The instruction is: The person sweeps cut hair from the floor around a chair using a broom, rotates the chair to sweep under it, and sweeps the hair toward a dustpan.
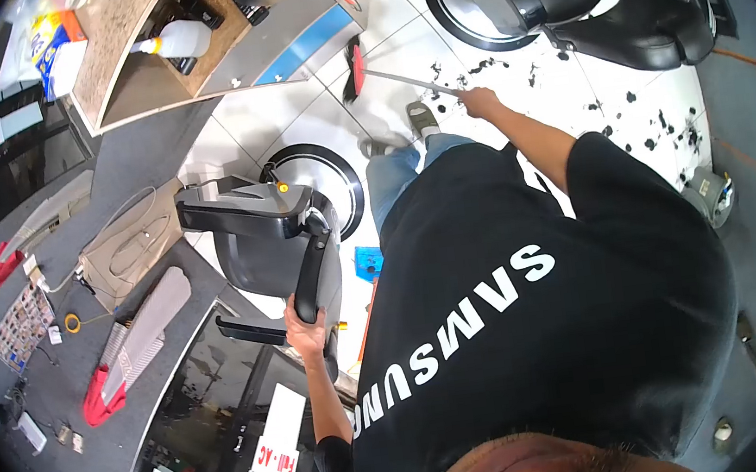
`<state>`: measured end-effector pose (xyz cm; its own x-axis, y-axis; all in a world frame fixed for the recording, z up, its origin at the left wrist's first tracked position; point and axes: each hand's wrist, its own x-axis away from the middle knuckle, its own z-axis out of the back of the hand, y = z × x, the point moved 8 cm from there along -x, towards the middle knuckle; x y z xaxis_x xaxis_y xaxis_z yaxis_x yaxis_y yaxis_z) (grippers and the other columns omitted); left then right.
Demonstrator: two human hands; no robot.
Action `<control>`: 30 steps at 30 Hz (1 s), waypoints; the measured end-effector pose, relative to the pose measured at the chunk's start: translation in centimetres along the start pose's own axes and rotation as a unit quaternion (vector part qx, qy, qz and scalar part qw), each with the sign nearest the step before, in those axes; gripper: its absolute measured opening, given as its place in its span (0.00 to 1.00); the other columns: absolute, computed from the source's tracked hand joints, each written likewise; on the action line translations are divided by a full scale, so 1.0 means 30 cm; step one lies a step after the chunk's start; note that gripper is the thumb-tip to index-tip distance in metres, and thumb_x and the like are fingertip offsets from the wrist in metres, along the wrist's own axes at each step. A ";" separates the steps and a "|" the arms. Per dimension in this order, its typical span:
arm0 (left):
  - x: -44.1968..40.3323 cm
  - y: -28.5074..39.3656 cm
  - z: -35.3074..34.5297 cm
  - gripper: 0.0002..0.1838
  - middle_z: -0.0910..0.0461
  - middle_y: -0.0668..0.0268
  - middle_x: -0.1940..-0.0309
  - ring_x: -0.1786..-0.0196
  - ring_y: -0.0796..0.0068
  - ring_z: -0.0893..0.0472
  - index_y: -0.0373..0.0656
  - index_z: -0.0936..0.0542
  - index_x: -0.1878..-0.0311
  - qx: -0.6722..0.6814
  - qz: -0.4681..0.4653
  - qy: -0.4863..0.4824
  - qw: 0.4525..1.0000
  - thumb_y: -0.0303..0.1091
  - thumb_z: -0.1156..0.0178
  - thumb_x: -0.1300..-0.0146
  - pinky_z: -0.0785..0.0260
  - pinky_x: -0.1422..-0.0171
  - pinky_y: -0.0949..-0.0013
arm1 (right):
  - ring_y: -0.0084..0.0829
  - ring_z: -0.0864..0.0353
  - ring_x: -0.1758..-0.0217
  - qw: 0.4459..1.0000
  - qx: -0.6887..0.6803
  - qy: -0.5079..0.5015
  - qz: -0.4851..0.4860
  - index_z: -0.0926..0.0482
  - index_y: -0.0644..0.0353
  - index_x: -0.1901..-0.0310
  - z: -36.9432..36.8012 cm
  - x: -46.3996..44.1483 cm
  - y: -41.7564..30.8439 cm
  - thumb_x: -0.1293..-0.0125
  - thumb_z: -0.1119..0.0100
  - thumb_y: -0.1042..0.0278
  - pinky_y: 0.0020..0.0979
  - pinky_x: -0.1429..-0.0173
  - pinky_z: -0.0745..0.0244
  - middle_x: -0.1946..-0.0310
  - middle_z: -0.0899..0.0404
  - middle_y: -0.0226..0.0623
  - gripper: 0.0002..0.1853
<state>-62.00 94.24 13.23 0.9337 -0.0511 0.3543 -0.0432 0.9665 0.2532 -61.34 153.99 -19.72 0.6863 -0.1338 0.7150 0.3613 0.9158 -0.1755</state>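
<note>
By the tiled floor (277,126)'s left edge stands a black chair (273,259), and your left hand (305,330) is closed around one of its padded bars. Further right, the broom (357,67) has its red head on the floor, just beside the cabinet (233,71)'s right corner. Your right hand (477,102) grips its handle. Dark clumps (631,97) lie scattered toward the floor's right edge, near a second chair (630,35) and a bin (709,196).

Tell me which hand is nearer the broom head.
Right. The right hand grips the handle that leads to the broom head; the left hand is farther off, holding an armrest.
</note>
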 end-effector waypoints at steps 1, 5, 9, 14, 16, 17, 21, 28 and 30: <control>0.004 -0.004 0.006 0.38 0.22 0.61 0.49 0.48 0.53 0.20 0.51 0.28 0.39 0.011 -0.010 0.001 1.000 0.38 0.27 0.57 0.26 0.45 0.58 | 0.43 0.16 0.57 0.999 -0.036 -0.023 -0.024 0.34 0.38 0.32 0.017 -0.068 -0.018 0.40 0.48 0.70 0.43 0.56 0.20 0.58 0.17 0.43 0.32; -0.004 0.021 0.013 0.37 0.23 0.60 0.48 0.48 0.53 0.21 0.50 0.28 0.40 -0.044 0.000 -0.008 0.999 0.38 0.26 0.57 0.27 0.44 0.55 | 0.44 0.17 0.51 0.993 -0.061 -0.078 -0.056 0.40 0.38 0.29 -0.032 0.057 0.103 0.40 0.50 0.72 0.45 0.52 0.21 0.51 0.18 0.41 0.35; -0.020 0.038 0.027 0.37 0.23 0.58 0.50 0.49 0.51 0.21 0.48 0.28 0.40 -0.038 0.033 -0.032 0.998 0.40 0.27 0.57 0.27 0.45 0.54 | 0.46 0.19 0.48 0.969 -0.070 -0.167 -0.168 0.47 0.34 0.26 -0.257 0.414 0.355 0.36 0.49 0.65 0.48 0.45 0.24 0.48 0.19 0.41 0.36; -0.053 0.041 0.043 0.36 0.24 0.56 0.53 0.53 0.47 0.21 0.49 0.28 0.40 -0.019 0.050 -0.037 0.998 0.39 0.30 0.57 0.27 0.51 0.50 | 0.51 0.19 0.49 0.954 -0.178 -0.047 -0.237 0.35 0.36 0.31 -0.240 0.716 0.386 0.31 0.55 0.61 0.48 0.45 0.25 0.52 0.18 0.48 0.26; -0.059 -0.018 0.024 0.36 0.24 0.57 0.53 0.55 0.48 0.20 0.50 0.28 0.40 -0.027 0.065 -0.048 0.996 0.42 0.30 0.57 0.26 0.51 0.50 | 0.50 0.20 0.48 0.951 -0.187 -0.019 -0.247 0.35 0.35 0.32 -0.236 0.765 0.342 0.30 0.56 0.61 0.48 0.44 0.25 0.52 0.18 0.48 0.25; -0.048 -0.089 -0.022 0.37 0.24 0.57 0.53 0.55 0.48 0.20 0.51 0.29 0.40 -0.038 0.058 -0.034 0.997 0.43 0.30 0.58 0.26 0.51 0.50 | 0.51 0.20 0.49 0.949 -0.201 0.018 -0.241 0.35 0.34 0.31 -0.233 0.753 0.318 0.31 0.56 0.61 0.48 0.44 0.25 0.53 0.18 0.48 0.26; -0.073 -0.183 -0.097 0.33 0.23 0.56 0.53 0.56 0.53 0.18 0.44 0.28 0.41 0.006 0.018 -0.030 0.999 0.41 0.31 0.52 0.25 0.51 0.54 | 0.51 0.20 0.49 0.920 -0.269 0.019 -0.284 0.35 0.35 0.31 -0.065 0.557 0.175 0.31 0.56 0.63 0.47 0.44 0.25 0.53 0.18 0.48 0.26; -0.206 -0.030 -0.085 0.29 0.23 0.56 0.54 0.56 0.55 0.18 0.41 0.27 0.42 0.050 0.050 -0.079 0.994 0.38 0.34 0.48 0.25 0.52 0.56 | 0.58 0.20 0.58 0.939 -0.247 0.218 -0.102 0.32 0.52 0.34 0.275 -0.140 0.142 0.37 0.53 0.67 0.51 0.52 0.25 0.59 0.20 0.59 0.27; -0.246 0.017 -0.099 0.28 0.23 0.56 0.54 0.57 0.56 0.18 0.41 0.27 0.42 0.061 0.055 -0.085 0.993 0.38 0.34 0.46 0.25 0.53 0.56 | 0.56 0.20 0.58 0.947 -0.197 0.227 -0.113 0.32 0.52 0.35 0.427 -0.350 0.159 0.38 0.53 0.69 0.52 0.52 0.26 0.58 0.20 0.56 0.26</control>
<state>-67.85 95.86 8.06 0.8479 0.0004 0.5302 -0.1937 0.9311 0.3091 -74.91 164.62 -19.40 0.7312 -0.5415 0.4149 0.6781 0.6431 -0.3558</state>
